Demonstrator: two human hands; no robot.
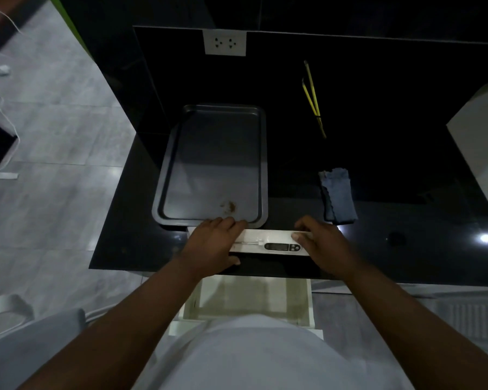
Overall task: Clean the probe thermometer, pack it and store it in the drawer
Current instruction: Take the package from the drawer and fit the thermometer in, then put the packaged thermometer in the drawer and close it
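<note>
A long white box (268,237) lies on the black counter near its front edge. On its front it shows a probe thermometer (276,246) with a dark display and a thin metal probe pointing left. My left hand (213,246) grips the box's left end, fingers over its far edge and thumb at the near side. My right hand (319,243) grips the right end the same way. Below the counter edge a white drawer (254,301) stands pulled out with a bare pale bottom. A folded grey-blue cloth (337,195) lies to the right of the box.
A dark baking tray (169,164) with a small brown stain sits just behind my left hand. Yellow tongs (313,99) lie further back on the counter. A white block-shaped object (482,144) stands at the right edge. A wall socket (224,42) is on the black backsplash.
</note>
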